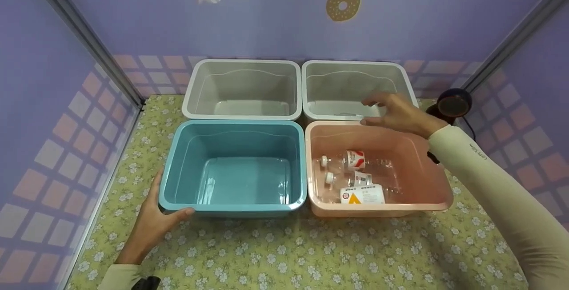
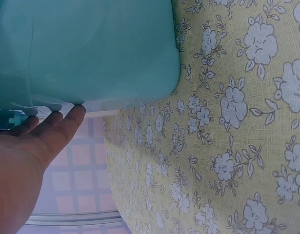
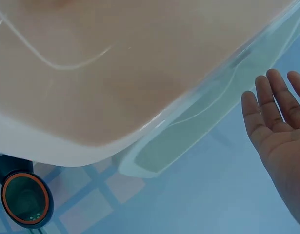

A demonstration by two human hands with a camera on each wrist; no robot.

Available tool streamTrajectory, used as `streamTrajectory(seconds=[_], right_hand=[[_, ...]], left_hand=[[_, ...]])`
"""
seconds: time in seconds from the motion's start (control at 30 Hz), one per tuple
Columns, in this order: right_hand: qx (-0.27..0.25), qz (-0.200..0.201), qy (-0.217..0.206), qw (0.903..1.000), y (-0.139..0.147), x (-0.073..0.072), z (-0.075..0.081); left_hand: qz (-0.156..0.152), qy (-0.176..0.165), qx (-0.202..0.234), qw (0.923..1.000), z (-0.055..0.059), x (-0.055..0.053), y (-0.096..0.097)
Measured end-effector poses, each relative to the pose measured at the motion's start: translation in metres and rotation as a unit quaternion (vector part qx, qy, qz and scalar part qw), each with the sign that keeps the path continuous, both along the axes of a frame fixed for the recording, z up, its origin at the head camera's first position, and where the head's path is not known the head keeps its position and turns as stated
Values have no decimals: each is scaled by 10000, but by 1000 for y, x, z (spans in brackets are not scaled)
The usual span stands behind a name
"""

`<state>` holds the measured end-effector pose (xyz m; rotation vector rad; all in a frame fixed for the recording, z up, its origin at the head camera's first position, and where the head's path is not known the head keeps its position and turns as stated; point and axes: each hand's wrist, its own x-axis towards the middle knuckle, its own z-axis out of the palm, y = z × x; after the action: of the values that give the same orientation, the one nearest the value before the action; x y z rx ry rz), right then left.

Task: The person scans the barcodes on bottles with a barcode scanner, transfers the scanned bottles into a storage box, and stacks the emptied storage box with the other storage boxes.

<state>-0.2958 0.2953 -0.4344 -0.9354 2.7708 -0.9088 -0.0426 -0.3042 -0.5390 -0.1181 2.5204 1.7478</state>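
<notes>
Blue bin (image 1: 233,208), front L, is touched at near L corner by L hand (image 1: 153,219), fingers straight, thumb by rim; bin lies to their R, long axis L-R. R hand (image 1: 398,113), nearer pink bin (image 1: 404,207), is held near its back rim, fingers parted, nothing gripped; bottles (image 1: 355,159) lie lower, twd person.

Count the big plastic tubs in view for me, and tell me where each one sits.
4: blue tub front left, pink tub front right, one gray tub behind the blue, another gray tub behind the pink.
</notes>
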Motion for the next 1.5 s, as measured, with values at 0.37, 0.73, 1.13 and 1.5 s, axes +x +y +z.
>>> streamTrajectory(seconds=[0.37,0.73,1.13,1.5], right_hand=[[236,742,-37,9970,-19,36,-3],[647,1327,-640,9870,-35,67,-22],[664,1832,-1077,9749,-49,79,-46],[1040,2045,-1565,9607,-50,90,-60]], left_hand=[[78,71,144,9998,-2,5,-6],[117,34,114,9999,-1,4,-8],[81,46,202,9998,0,7,-7],[60,21,41,10000,3,7,-7]])
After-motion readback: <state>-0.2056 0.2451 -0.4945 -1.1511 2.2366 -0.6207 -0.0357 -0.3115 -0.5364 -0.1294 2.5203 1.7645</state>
